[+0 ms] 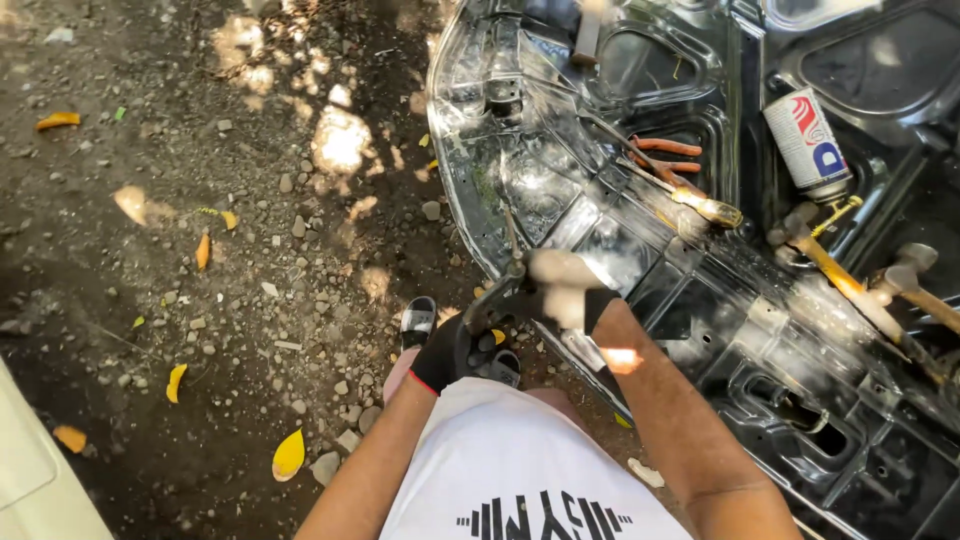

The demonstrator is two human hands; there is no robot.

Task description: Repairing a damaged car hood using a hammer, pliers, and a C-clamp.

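A black sheet-metal car panel (560, 190) lies inner side up on gravel ground. My left hand (450, 350), in a black glove, grips the panel's near edge (490, 300) from below. My right hand (565, 285) is smeared by motion just above that edge, closed around a thin metal tool (511, 240) that sticks up over the panel. Both hands are close together at the rim. My white shirt and sandalled feet (418, 322) show below them.
On the panel lie orange-handled pliers (665, 160), a yellow-handled screwdriver (708, 207), a white spray can (806, 140) and two wooden-handled hammers (835, 270) (915, 285). Gravel (250, 250) with yellow leaves lies to the left. A pale object (35, 470) sits at the bottom left.
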